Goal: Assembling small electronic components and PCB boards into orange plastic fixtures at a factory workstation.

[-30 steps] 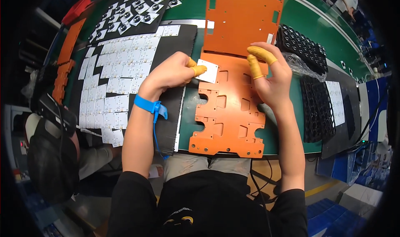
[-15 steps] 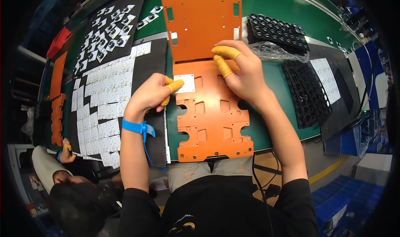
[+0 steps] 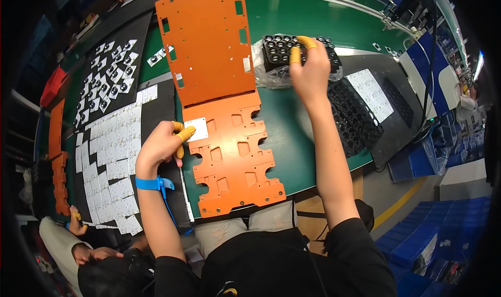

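My left hand [image 3: 160, 144], in yellow finger cots and with a blue wrist strap, is closed on the edge of a small white square board [image 3: 199, 129]. The thumb lies on top of the board, which is over the upper left of the orange fixture plate [image 3: 229, 158]. My right hand [image 3: 311, 73] is above a black tray of round, shiny black lens-like parts [image 3: 276, 52]. Its two yellow-cotted fingers are apart and nothing shows between them. The fixture's orange lid [image 3: 206, 44] stands raised at the far side.
White board sheets [image 3: 112, 156] cover a dark mat at left; white boards with black round parts [image 3: 107, 78] lie beyond. At right are a second black tray [image 3: 349, 117] and another white sheet [image 3: 369, 94]. Another person's hand [image 3: 77, 224] is beside an orange fixture [image 3: 59, 177] at lower left.
My right hand has moved from the hinge side of the orange fixture to the black tray at the far right. My left hand still holds the white board. The whole view has shifted.
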Demonstrator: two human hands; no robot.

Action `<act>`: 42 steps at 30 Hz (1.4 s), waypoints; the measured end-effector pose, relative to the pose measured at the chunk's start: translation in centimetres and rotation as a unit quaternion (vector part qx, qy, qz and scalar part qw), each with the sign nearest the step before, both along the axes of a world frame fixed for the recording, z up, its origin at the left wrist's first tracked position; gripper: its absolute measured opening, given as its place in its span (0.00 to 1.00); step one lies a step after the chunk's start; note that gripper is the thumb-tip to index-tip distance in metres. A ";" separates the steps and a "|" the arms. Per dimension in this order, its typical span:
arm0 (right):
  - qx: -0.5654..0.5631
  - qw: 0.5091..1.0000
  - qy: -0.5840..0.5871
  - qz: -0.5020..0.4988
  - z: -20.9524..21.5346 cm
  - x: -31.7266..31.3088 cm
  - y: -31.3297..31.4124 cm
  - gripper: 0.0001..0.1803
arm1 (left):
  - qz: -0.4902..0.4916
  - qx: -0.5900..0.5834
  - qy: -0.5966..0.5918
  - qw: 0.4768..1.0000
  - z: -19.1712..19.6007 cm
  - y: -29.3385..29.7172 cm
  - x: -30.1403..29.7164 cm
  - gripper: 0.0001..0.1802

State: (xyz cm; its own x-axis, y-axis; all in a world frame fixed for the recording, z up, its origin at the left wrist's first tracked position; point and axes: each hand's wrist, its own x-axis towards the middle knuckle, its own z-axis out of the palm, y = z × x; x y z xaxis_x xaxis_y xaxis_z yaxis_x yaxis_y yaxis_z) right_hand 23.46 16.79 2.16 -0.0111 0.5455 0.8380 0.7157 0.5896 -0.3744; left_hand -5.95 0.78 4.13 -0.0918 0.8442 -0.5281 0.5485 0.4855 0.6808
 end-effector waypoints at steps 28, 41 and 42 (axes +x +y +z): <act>-0.110 0.974 -0.068 -0.186 -2.5 6.1 6.5 0.14 | 0.031 0.097 0.036 0.994 -1.0 -2.1 0.8 0.20; 0.033 0.990 0.099 -0.095 1.6 2.1 -0.5 0.13 | 0.201 0.354 0.454 0.793 -5.5 -11.7 0.3 0.20; 0.071 0.990 0.113 -0.056 1.6 1.4 -0.7 0.13 | 0.176 0.346 0.481 0.786 -5.9 -12.3 0.5 0.21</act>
State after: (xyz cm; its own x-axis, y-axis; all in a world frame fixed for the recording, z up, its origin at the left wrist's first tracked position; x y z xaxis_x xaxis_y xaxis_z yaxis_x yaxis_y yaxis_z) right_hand 24.83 16.06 3.73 0.2388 0.4098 0.8803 0.6869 0.5695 -0.4515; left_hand -5.46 -11.49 -1.73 -0.4602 0.7313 0.5035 0.8855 0.4188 0.2011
